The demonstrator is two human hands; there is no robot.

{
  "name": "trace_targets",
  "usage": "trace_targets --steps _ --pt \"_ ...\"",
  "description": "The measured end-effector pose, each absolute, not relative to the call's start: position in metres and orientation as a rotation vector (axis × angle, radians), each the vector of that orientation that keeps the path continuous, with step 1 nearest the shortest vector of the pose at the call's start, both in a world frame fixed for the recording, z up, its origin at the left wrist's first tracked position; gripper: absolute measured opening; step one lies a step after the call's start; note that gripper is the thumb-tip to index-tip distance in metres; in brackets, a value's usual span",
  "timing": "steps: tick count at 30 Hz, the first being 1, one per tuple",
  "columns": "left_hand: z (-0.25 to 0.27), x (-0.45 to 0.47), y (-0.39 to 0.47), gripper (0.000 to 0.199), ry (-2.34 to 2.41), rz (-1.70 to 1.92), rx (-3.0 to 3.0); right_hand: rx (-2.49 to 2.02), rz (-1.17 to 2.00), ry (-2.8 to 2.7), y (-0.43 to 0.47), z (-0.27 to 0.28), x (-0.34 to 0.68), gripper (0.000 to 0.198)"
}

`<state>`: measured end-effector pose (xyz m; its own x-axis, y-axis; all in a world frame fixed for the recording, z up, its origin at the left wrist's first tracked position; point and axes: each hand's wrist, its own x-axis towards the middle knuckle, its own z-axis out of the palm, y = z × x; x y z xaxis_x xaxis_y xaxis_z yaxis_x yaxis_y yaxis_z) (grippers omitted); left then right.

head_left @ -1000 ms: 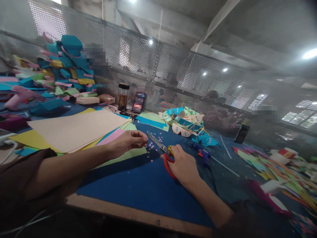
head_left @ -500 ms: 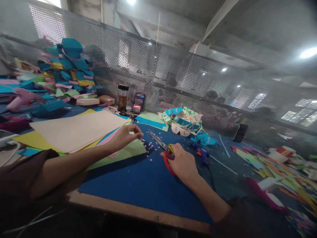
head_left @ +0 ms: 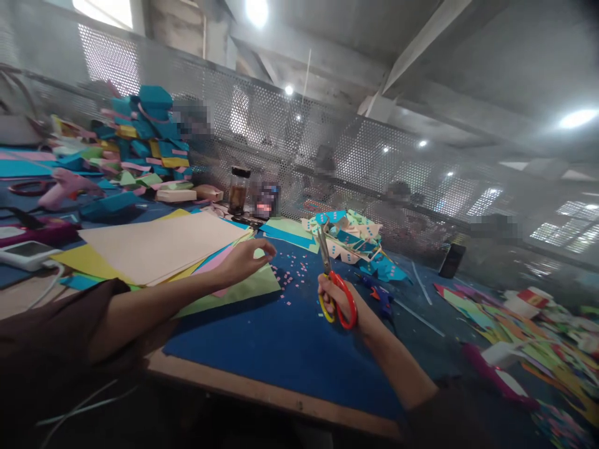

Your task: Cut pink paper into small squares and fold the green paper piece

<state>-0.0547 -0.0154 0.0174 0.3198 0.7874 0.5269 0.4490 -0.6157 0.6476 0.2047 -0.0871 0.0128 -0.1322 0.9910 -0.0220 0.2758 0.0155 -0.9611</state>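
My right hand (head_left: pixel 337 296) is closed on a pair of scissors (head_left: pixel 324 249) with red and yellow handles. Their blades point up, away from the table, in front of the paper pile. My left hand (head_left: pixel 248 259) hovers over the right end of the paper sheets, fingers loosely curved, thumb and fingertips near each other; I see nothing between them. Below it lies a light green sheet (head_left: pixel 243 293), partly under a stack of cream paper (head_left: pixel 163 243). Small pink paper bits (head_left: pixel 292 269) are scattered on the blue tabletop (head_left: pixel 271 349) between my hands.
Folded, dotted paper pieces (head_left: pixel 350 237) are heaped at the back. A blue glue gun (head_left: pixel 381 296) lies right of my right hand. A lidded jar (head_left: pixel 238 190) stands behind the sheets, a pink glue gun (head_left: pixel 68 187) at left. Coloured strips (head_left: pixel 505 318) cover the right side.
The scissors have been lifted off the table by my right hand and turned upright. My left hand stays over the sheets. The camera view has shifted slightly.
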Motion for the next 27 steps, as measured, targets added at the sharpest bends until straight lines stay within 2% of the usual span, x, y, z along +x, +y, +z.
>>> trace_targets --steps 4,17,23,27 --pt "0.015 -0.059 -0.005 0.015 1.121 1.271 2.283 -1.324 1.285 -1.453 -0.081 0.008 0.207 0.063" --pt "0.04 -0.083 0.004 0.023 1.231 1.385 2.156 -1.447 1.168 -1.591 -0.074 0.002 0.211 0.061" --pt "0.021 -0.111 0.008 0.036 1.341 0.992 2.367 -1.569 0.983 -1.725 -0.077 0.016 0.217 0.051" --pt "0.004 -0.121 0.006 0.042 1.421 0.708 2.585 -1.638 0.64 -2.029 -0.078 0.03 0.216 0.046"
